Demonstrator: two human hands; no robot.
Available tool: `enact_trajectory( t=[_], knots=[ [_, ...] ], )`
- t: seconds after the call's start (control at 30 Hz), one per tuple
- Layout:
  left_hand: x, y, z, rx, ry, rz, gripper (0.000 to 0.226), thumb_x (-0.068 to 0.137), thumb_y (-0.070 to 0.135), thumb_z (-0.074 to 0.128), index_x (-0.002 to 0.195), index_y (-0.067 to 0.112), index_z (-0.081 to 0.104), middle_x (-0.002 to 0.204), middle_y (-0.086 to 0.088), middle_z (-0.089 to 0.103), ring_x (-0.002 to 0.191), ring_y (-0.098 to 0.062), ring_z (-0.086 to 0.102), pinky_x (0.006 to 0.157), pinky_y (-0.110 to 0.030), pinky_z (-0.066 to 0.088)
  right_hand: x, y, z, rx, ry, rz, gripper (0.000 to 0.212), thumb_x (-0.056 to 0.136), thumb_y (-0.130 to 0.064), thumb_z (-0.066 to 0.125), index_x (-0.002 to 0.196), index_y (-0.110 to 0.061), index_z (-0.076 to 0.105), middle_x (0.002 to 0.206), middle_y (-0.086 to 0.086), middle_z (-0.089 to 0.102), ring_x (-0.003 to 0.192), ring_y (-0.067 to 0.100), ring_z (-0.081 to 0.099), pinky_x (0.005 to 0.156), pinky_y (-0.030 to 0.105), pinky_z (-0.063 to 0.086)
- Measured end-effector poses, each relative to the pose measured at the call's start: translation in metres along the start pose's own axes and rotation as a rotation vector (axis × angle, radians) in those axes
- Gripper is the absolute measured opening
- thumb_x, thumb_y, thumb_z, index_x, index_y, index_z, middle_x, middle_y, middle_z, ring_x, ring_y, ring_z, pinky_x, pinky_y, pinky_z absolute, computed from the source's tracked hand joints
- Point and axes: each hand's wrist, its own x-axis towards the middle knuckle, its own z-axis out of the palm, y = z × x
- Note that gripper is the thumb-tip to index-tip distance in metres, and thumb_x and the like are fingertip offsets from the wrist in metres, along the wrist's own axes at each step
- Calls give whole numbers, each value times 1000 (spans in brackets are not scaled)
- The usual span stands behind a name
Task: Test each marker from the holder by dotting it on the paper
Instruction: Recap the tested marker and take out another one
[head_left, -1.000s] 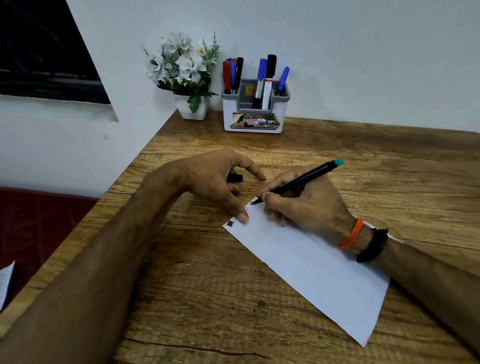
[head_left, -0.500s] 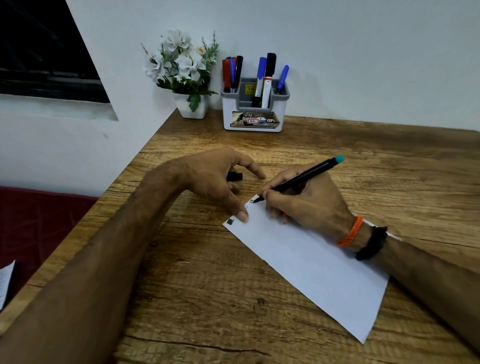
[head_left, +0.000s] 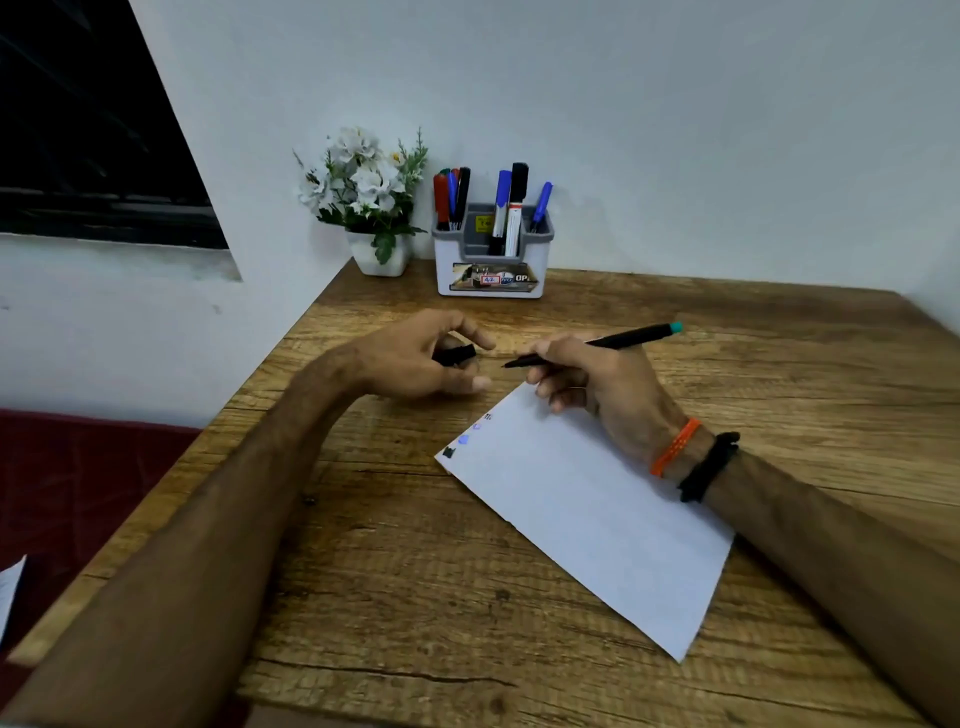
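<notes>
**Partway through: one pen dotted, the holder still full of untested markers**

Roughly, you are in the early part of the job. Left of centre, your left hand (head_left: 415, 358) curls its fingers round a small black cap (head_left: 456, 355), held above the table (head_left: 415, 597) just off the paper's far corner. Below and to the right of it, the paper (head_left: 587, 514) lies slanted across the middle of the frame, and along its upper-left edge you can count a few small marks (head_left: 464, 440): a dark one at the corner, a bluish one or two, then a faint dark speck. That suggests only a few pens are tested. Right of centre, your right hand (head_left: 597, 384) pinches the thin black pen (head_left: 597, 344) with the teal end, its bare tip raised and aimed at the cap, clear of the sheet. Judging by that, capping comes next. At upper centre, the holder (head_left: 493, 278) against the wall keeps about seven markers (head_left: 514, 208) upright, most of them probably awaiting their dot.
</notes>
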Motion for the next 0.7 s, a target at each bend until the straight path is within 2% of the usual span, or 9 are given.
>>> enact_trajectory(
  t=[0.1, 0.2, 0.27, 0.33, 0.37, 0.43, 0.5, 0.7],
  knots=[
    [2, -3, 4, -33, 103, 31, 18, 91, 15, 63, 107, 22, 60, 93, 7, 67, 85, -2, 62, 80, -24, 43, 3, -3, -7, 79, -48, 41, 31, 90, -14, 50, 102, 4, 72, 74, 10, 63, 57, 12, 59, 49, 21, 49],
    [1, 5, 9, 4, 163, 101, 16, 93, 10, 59, 100, 23, 66, 90, 12, 65, 77, 6, 57, 73, -19, 40, 2, -8, -10, 99, -62, 38, 36, 82, -19, 50, 101, 1, 73, 73, 8, 63, 56, 12, 58, 49, 22, 49],
    [1, 7, 11, -40, 177, 135, 18, 94, 9, 58, 98, 23, 68, 87, 3, 67, 72, -1, 56, 70, -21, 42, 0, -10, -9, 73, -37, 21, 26, 90, -12, 50, 99, 0, 71, 75, 10, 65, 55, 13, 59, 48, 22, 49],
    [1, 7, 13, -118, 194, 170, 16, 93, 9, 60, 100, 19, 69, 87, -18, 66, 72, -17, 56, 69, -33, 46, -3, -12, -9, 47, -5, -3, 17, 95, -6, 50, 96, -3, 67, 76, 12, 69, 53, 15, 60, 47, 23, 48],
    [1, 7, 13, -147, 206, 178, 15, 92, 9, 61, 102, 16, 69, 88, -22, 66, 72, -21, 57, 69, -36, 48, -4, -12, -9, 42, 9, -11, 13, 95, -6, 52, 93, -6, 65, 76, 12, 71, 53, 16, 60, 47, 24, 48],
    [2, 6, 13, -201, 238, 174, 14, 90, 8, 63, 101, 14, 67, 86, -16, 67, 73, -19, 59, 71, -38, 51, -5, -13, -9, 48, 26, -17, 7, 94, -7, 55, 90, -10, 61, 77, 11, 73, 52, 16, 60, 48, 25, 47],
    [3, 6, 13, -243, 260, 176, 12, 88, 6, 65, 99, 11, 65, 86, -9, 67, 73, -14, 61, 70, -32, 53, -4, -14, -9, 54, 36, -26, 7, 93, -8, 57, 88, -11, 59, 77, 11, 75, 51, 16, 60, 48, 25, 46],
    [4, 6, 14, -268, 267, 213, 13, 88, 6, 64, 100, 3, 64, 83, -10, 65, 68, -10, 60, 66, -20, 52, 0, -12, -9, 61, 60, -33, 8, 92, -6, 59, 90, -11, 54, 75, 9, 75, 46, 14, 59, 45, 23, 44]
  ],
)
